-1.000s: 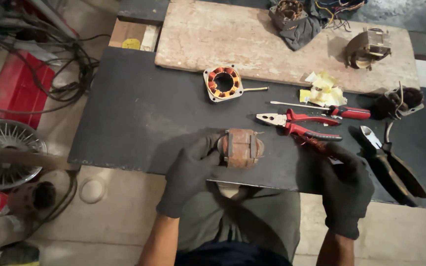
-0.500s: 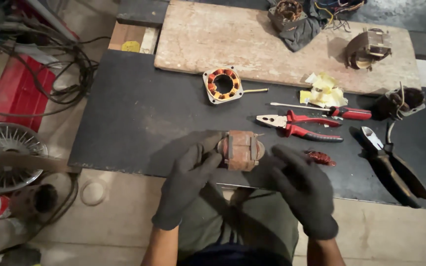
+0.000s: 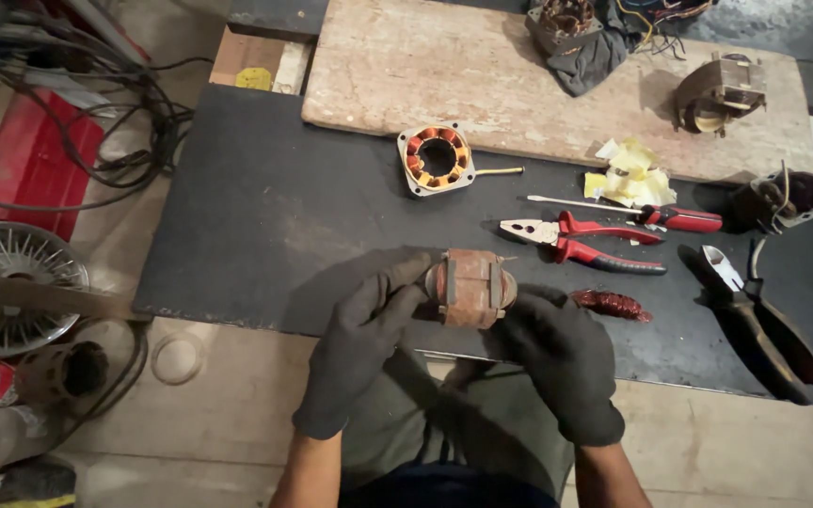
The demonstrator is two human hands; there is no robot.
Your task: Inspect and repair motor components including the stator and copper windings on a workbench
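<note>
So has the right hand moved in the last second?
Yes. The right hand came in leftward from near the dark-handled cutters, past the red-handled pliers, and now holds the rusty motor core with the left hand.

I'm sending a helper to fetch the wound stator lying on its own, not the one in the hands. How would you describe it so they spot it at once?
Start at the pale wooden board across the back of the dark work mat. At the board's front edge, left of the red-handled pliers, lies the stator. It alone shows a ring of orange copper coils around an open round hole in a squarish grey frame; the rusty motor core is brown.
</note>
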